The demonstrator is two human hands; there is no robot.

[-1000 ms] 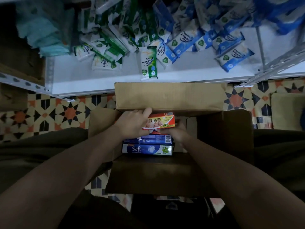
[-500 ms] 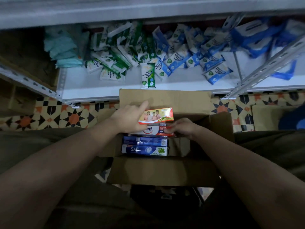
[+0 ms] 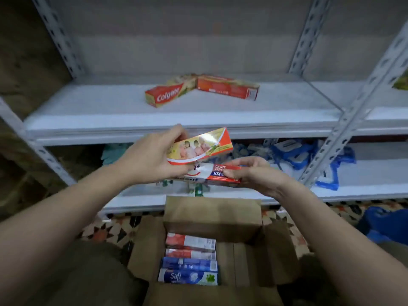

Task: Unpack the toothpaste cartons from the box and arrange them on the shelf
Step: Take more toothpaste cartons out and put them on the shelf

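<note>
My left hand [image 3: 150, 159] grips a yellow and red toothpaste carton [image 3: 202, 146] in the air in front of the shelf. Just below it my right hand [image 3: 251, 173] pinches a red and white carton [image 3: 218, 174] marked with cavity text. Both cartons hang above the open cardboard box [image 3: 212, 217] on the floor. Several cartons [image 3: 189, 261], red and blue, lie stacked inside the box at its left. On the white middle shelf [image 3: 88, 111] lie two Colgate cartons [image 3: 170, 94], touching at their ends in a V.
Grey slotted uprights [image 3: 344, 120] stand at the right and left of the shelf. The lower shelf [image 3: 364, 182] holds blue and white wipe packs. Patterned floor tiles [image 3: 106, 228] surround the box. A blue object [image 3: 384, 226] sits on the floor at right.
Both hands have lifted the two cartons out of the box and up to shelf height. My view has tilted up from the box to the middle shelf.
</note>
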